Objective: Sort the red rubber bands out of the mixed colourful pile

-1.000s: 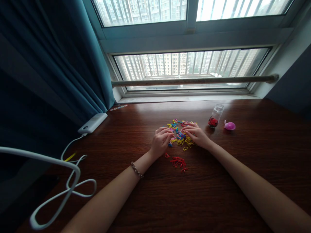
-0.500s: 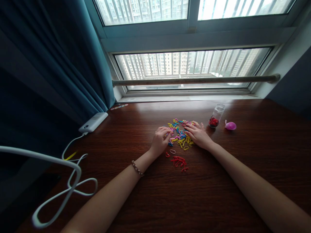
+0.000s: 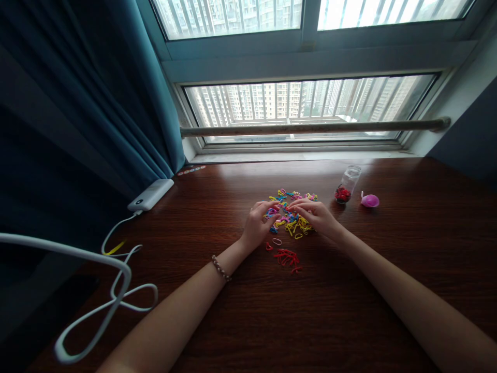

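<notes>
A loose pile of small colored rubber bands (image 3: 297,225), yellow, blue and pink, lies on the brown wooden table. My left hand (image 3: 259,221) is at the pile's left edge, thumb and fingers apart, with nothing visible between them. From the right, my right hand (image 3: 315,215) reaches over the pile with its fingertips pinched; a speck of red shows there, apparently a red rubber band. Nearer to me is a separate group of red rubber bands (image 3: 286,257). A pale band (image 3: 277,241) and a small red one (image 3: 268,246) lie between the two groups.
A clear jar (image 3: 349,181) with red pieces in its bottom stands to the right, beside a pink cap (image 3: 370,200). At left, a white power bank (image 3: 151,195) connects to a looping white cable (image 3: 128,272). Behind the table are a window and a rail (image 3: 310,128).
My right hand has drawn left across the pile, its spread fingers closing into a pinch. My left hand's thumb and fingers have parted slightly.
</notes>
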Available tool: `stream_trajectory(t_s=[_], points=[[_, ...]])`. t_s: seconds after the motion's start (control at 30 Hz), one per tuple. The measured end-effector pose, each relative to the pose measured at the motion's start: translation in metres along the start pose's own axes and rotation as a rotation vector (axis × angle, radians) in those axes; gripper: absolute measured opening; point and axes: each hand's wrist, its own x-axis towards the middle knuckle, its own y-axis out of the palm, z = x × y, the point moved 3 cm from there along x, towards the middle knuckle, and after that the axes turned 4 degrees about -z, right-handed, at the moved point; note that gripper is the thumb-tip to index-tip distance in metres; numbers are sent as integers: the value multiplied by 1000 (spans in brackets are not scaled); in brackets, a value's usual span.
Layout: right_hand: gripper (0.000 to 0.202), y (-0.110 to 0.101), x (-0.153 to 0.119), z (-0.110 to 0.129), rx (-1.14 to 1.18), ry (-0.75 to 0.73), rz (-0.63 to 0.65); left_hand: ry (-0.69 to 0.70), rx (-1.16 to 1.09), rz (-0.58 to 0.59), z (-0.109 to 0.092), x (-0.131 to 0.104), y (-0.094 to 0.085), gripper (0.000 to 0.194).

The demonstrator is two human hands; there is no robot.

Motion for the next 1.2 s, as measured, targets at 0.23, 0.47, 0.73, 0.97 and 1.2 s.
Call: stream_trajectory(t_s=[0.23, 0.47, 0.73, 0.97, 1.2], points=[[21, 14, -5, -1, 271, 124, 71, 51, -66, 40, -5, -1, 1, 9], [24, 12, -7, -9, 341, 306, -45, -92, -87, -4, 1, -3, 0, 11], [22, 8, -5, -9, 258, 314, -82, 51, -226, 308, -16, -2, -4, 30], [27, 13, -6, -5, 308, 320, -23, -7, -146, 221, -13, 1, 0, 27], [25, 18, -8, -2, 333, 337, 26, -69, -203, 174, -9, -1, 1, 22]])
